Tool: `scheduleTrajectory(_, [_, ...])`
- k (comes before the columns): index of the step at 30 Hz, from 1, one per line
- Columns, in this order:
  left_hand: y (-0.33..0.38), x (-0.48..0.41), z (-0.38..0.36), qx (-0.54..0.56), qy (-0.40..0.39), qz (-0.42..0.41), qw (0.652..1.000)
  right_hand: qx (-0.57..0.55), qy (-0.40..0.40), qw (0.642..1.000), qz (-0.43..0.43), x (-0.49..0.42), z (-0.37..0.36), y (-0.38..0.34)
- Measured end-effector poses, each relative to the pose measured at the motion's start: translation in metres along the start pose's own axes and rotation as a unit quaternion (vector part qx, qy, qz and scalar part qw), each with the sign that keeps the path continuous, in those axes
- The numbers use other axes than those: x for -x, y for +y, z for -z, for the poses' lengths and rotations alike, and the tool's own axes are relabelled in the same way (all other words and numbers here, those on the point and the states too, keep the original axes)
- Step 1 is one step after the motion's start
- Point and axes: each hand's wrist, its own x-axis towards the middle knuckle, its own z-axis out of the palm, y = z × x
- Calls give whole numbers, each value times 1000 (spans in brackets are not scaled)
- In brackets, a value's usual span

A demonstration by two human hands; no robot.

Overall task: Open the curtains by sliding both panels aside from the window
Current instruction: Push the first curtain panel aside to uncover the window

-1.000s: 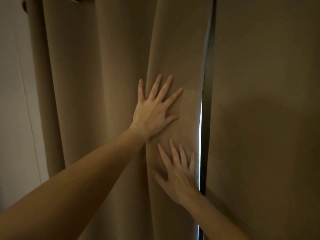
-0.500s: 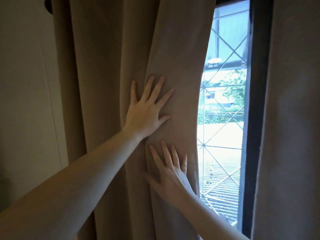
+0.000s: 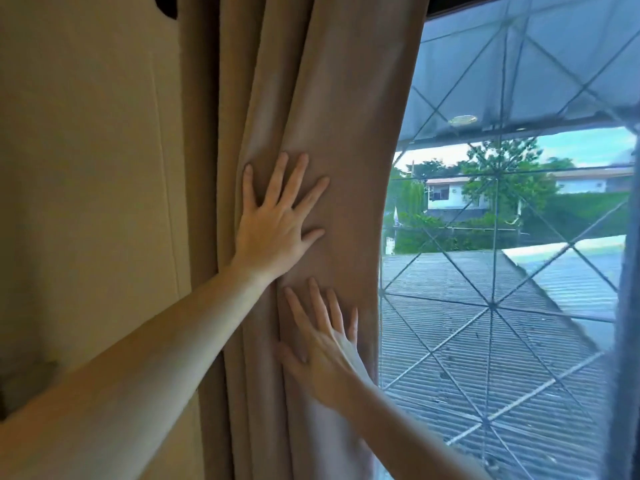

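Both palms lie flat, fingers spread, on the left curtain panel [image 3: 332, 150]: left hand [image 3: 277, 220] above, right hand [image 3: 322, 358] below, neither grip closed on cloth. The panel is bunched at the window's [image 3: 502, 271] left side. The right panel [image 3: 628, 306], barely visible at the frame's edge, likely comes next.

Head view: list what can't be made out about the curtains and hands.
- Right curtain panel: cut off by the right frame edge; only a blurred strip shows.
- Curtain rod: only a dark end shows at the top edge; the left curtain panel covers the rest.
- Palms of the left hand and right hand: pressed against the fabric, facing away.
- Curtain hem: below the frame.
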Motion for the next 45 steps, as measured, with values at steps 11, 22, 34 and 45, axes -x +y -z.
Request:
scheduleTrajectory(11, [-84, 25, -38, -48, -7, 23, 999, -43, -18, 999, 18, -67, -57, -56])
scheduleTrajectory(22, [-146, 42, -67, -66, -23, 54, 996, -59, -35, 997, 30, -121, -108, -89])
scheduleTrajectory(34, [-171, 44, -94, -53, -29, 69, 996, -8, -14, 999, 36, -151, -149, -92])
scheduleTrajectory(45, [-161, 47, -88, -39, -27, 69, 996, -2, -11, 999, 38, -134, -138, -87])
